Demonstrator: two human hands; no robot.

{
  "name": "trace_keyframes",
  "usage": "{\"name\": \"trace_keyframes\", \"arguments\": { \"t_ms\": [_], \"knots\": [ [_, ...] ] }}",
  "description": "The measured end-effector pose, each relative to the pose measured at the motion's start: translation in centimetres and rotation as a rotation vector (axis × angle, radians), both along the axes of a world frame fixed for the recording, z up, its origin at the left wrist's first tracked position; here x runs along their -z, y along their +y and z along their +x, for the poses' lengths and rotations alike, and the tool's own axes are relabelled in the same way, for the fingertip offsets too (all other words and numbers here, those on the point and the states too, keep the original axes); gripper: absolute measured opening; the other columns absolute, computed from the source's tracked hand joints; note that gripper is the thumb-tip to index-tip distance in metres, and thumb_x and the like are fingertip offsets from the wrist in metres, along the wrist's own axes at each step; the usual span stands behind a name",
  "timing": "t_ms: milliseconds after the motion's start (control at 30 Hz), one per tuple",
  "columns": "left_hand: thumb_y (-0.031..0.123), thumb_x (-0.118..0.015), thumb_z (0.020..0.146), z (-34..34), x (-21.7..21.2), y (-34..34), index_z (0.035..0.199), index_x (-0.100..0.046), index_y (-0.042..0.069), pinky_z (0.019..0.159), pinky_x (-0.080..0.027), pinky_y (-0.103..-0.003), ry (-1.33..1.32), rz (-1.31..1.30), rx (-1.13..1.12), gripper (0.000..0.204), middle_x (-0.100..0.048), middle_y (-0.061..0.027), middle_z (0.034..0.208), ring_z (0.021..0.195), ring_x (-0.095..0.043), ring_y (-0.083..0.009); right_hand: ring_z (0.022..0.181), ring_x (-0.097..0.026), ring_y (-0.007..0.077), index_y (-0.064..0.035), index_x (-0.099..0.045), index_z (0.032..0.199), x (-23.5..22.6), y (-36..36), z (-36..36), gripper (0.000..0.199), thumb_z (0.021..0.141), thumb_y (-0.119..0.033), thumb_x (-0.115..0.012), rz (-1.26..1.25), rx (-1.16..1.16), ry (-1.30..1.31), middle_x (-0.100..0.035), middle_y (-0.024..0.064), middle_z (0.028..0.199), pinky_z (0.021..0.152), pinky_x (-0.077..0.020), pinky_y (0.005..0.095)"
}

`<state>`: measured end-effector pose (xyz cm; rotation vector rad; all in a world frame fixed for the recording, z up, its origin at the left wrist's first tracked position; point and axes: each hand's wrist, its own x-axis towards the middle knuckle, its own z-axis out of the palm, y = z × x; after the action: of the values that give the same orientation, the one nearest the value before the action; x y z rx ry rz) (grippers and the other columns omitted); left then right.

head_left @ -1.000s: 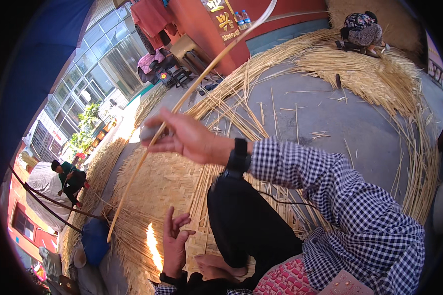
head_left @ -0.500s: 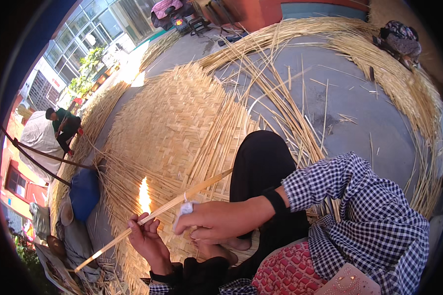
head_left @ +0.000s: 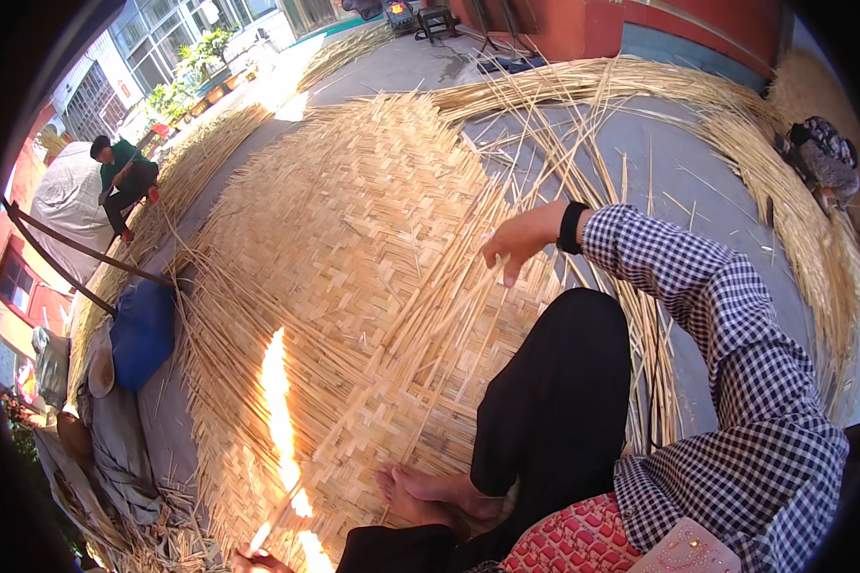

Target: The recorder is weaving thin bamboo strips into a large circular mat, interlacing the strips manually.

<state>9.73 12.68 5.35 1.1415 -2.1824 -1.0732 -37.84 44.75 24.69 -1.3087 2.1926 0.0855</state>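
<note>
At the lower left edge of the frame, we saw the left hand (head_left: pixel 258 562) pinching a pale strip (head_left: pixel 261 537), which slanted up over the woven mat (head_left: pixel 354 220) in the centre. Right of centre, the right hand (head_left: pixel 526 239) bent its fingers over loose strips (head_left: pixel 449 277); we could not tell whether it gripped any.

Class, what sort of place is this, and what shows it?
Probably an outdoor courtyard used for weaving: a large woven mat lies spread out, straw-coloured strips lie heaped around it, and potted plants stand in sunlight.
</note>
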Motion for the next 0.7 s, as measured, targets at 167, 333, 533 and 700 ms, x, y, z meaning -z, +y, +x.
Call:
{"name": "trace_keyframes", "arguments": {
  "t_ms": [167,333,533,700],
  "knots": [
    [0.036,-0.041,0.103,-2.9,12.0,11.8,0.145,-0.039,-0.003,0.118,-0.028,-0.039,-0.301,-0.328,0.149,0.057,-0.037,-0.02,0.153,0.143,-0.034,-0.029,0.104,-0.064,0.0365,-0.0086,-0.062,0.124,12.4,-2.9,-5.7,0.048,0.089,-0.04,-0.067,-0.224,0.229,0.122,-0.068,0.016,0.112,0.087,-0.0501,0.0478],
    [0.028,-0.049,0.101,-5.5,2.7,7.8,0.146,-0.036,0.0,0.107,-0.038,-0.041,-0.061,-0.137,0.036,0.055,-0.046,-0.0197,0.144,0.131,-0.045,-0.0301,0.101,-0.061,0.0293,-0.0159,-0.069,0.102,19.7,-5.5,-6.8,0.018,0.085,-0.015,-0.063,-0.266,0.478,0.615,-0.066,0.0096,0.095,0.082,-0.0499,0.0432],
    [0.023,-0.056,0.099,-0.9,-2.4,-5.1,0.15,-0.028,0.002,0.096,-0.046,-0.041,0.005,0.52,-0.016,0.063,-0.054,-0.0202,0.134,0.121,-0.054,-0.0296,0.087,-0.062,0.0251,-0.0205,-0.066,0.095,19.2,-4.6,-8.4,0.007,0.089,-0.021,-0.062,-0.367,0.389,0.573,-0.066,0.0056,0.083,0.092,-0.0395,0.0418],
    [0.02,-0.061,0.097,-1.9,-7.3,-8.9,0.154,-0.021,0.004,0.087,-0.054,-0.042,-0.111,0.737,0.018,0.072,-0.06,-0.0205,0.126,0.112,-0.061,-0.0291,0.075,-0.06,0.0271,-0.017,-0.062,0.104,11.6,-9.4,-3.5,0.012,0.093,-0.016,-0.059,-0.989,0.227,0.113,-0.062,0.009,0.079,0.064,-0.0471,0.0396]
  ]
}}
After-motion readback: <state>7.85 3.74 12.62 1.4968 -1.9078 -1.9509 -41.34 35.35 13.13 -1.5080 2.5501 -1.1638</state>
